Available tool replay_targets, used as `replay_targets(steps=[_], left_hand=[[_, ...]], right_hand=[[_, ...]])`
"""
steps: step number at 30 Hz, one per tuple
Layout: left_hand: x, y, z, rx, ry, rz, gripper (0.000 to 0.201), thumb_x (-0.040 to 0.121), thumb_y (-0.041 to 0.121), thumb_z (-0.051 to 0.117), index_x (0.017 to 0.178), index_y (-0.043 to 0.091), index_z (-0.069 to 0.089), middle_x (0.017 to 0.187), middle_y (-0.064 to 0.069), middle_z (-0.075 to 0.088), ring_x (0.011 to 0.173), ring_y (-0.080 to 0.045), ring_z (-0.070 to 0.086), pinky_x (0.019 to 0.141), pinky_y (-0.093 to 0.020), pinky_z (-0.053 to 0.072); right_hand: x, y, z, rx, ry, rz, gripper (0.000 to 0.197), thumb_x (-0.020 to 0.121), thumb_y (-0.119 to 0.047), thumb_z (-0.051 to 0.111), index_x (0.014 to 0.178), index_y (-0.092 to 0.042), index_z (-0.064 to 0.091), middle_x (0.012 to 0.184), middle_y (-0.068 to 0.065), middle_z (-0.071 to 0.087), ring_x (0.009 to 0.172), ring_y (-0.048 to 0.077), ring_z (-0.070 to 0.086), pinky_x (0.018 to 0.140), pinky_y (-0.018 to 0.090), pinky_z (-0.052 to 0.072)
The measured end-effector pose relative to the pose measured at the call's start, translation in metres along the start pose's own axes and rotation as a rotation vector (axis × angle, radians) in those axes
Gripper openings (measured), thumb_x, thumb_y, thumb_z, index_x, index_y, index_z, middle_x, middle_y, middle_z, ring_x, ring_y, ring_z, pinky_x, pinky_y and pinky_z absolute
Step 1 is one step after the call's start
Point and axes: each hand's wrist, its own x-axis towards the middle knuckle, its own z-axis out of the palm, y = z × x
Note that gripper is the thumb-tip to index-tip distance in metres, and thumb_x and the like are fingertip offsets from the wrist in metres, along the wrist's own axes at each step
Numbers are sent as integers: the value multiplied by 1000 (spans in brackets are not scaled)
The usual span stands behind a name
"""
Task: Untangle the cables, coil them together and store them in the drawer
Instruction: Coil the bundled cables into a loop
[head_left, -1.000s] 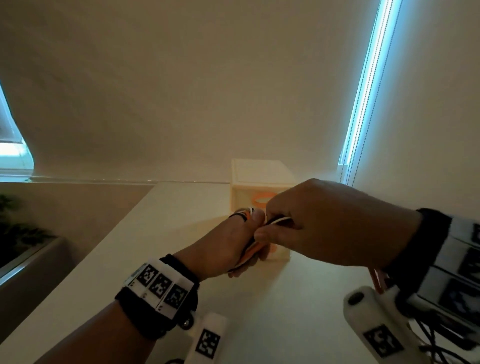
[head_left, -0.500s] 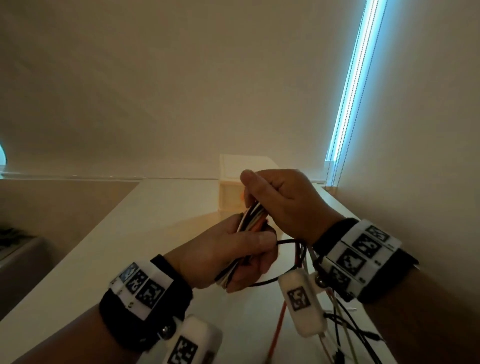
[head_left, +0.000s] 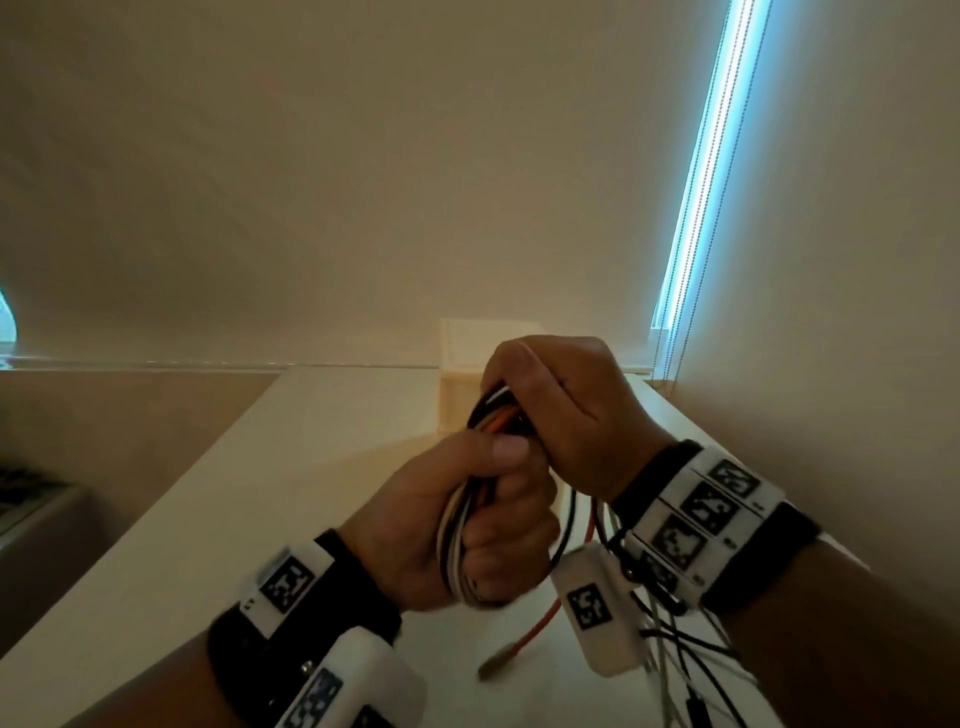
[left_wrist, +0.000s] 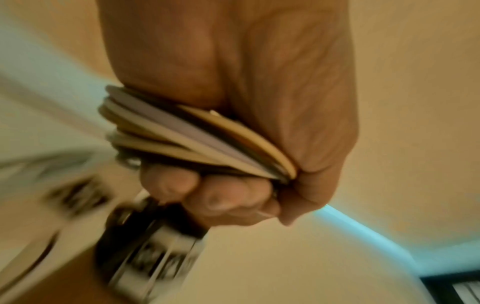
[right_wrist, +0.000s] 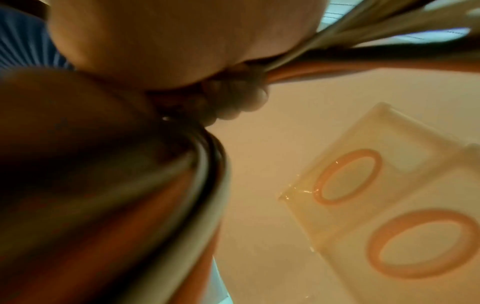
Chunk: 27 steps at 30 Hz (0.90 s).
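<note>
The left hand grips the coiled cables in its fist while the right hand, just above, curls round their upper loop, the drawer box behind both.

Head cam sits above & behind, facing fwd over both wrists to the wall. Left wrist cam looks up, v. close on the left hand, blurred. Right wrist cam, equally tight, looks past the cables at the drawer unit. All three share the cables.
</note>
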Motion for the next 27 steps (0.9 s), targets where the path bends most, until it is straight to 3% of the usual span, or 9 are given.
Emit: replay_targets(steps=[3, 6, 13, 15, 17, 18, 20, 22, 27], left_hand=[[-2, -8, 10, -123, -73, -15, 20, 93, 21, 54, 81, 6, 56, 49, 0, 38, 41, -15, 36, 46, -21, 39], [-3, -10, 14, -170, -114, 27, 17, 92, 18, 52, 87, 4, 60, 52, 0, 54, 42, -15, 40, 50, -23, 45], [-1, -7, 14, -164, -72, 134, 25, 98, 22, 53, 77, 8, 48, 45, 4, 38, 38, -10, 33, 44, -22, 36], [-2, 1, 13, -176, -83, 183, 16, 99, 22, 51, 97, 6, 51, 45, 5, 37, 39, -10, 34, 44, -23, 35], [-4, 9, 11, -149, -38, 216, 46, 99, 21, 46, 143, 6, 44, 47, 6, 31, 41, -8, 28, 46, -23, 33], [-4, 13, 9, -155, -23, 232, 55, 99, 20, 45, 152, 9, 35, 48, 6, 30, 41, -8, 26, 47, -23, 32], [-6, 17, 0, -166, 9, 260, 63, 99, 20, 44, 158, 12, 25, 50, 5, 31, 44, -9, 27, 49, -25, 30], [-8, 21, -12, -175, 36, 284, 66, 100, 19, 44, 161, 14, 19, 53, 5, 34, 47, -10, 30, 51, -25, 29], [-10, 27, -30, -145, 168, 328, 63, 100, 19, 45, 160, 15, 25, 54, 4, 43, 49, -10, 34, 53, -25, 31]], right_hand=[[-1, 4, 16, 192, 70, 149, 59, 101, -47, 38, 69, -5, 66, 61, 12, 62, 55, 27, 59, 54, 40, 48], [-7, 1, 24, 263, 74, 169, 55, 100, -44, 38, 70, -9, 67, 62, 5, 63, 57, 18, 59, 58, 32, 47], [-10, 6, 22, 379, 34, 297, 47, 104, -40, 41, 80, -5, 63, 72, 10, 64, 68, 25, 62, 66, 41, 52], [-16, 10, 26, 524, -4, 458, 38, 105, -35, 43, 87, -10, 65, 75, 1, 65, 73, 15, 62, 71, 35, 51], [-25, 11, 34, 680, -4, 550, 46, 98, -54, 47, 94, -12, 65, 81, 13, 60, 78, 29, 57, 73, 43, 47], [-30, 11, 39, 716, -15, 580, 57, 93, -65, 50, 97, -9, 62, 82, 17, 55, 76, 34, 51, 70, 47, 42], [-38, 9, 47, 707, -39, 661, 69, 94, -67, 47, 106, 0, 55, 73, 16, 49, 62, 32, 44, 59, 41, 38], [-47, 5, 55, 669, -47, 753, 58, 104, -53, 36, 110, 3, 51, 54, 7, 43, 43, 21, 35, 45, 27, 31], [-61, -6, 69, 638, -54, 901, 39, 108, -42, 31, 91, -13, 51, 53, -3, 43, 40, 11, 34, 42, 23, 27]])
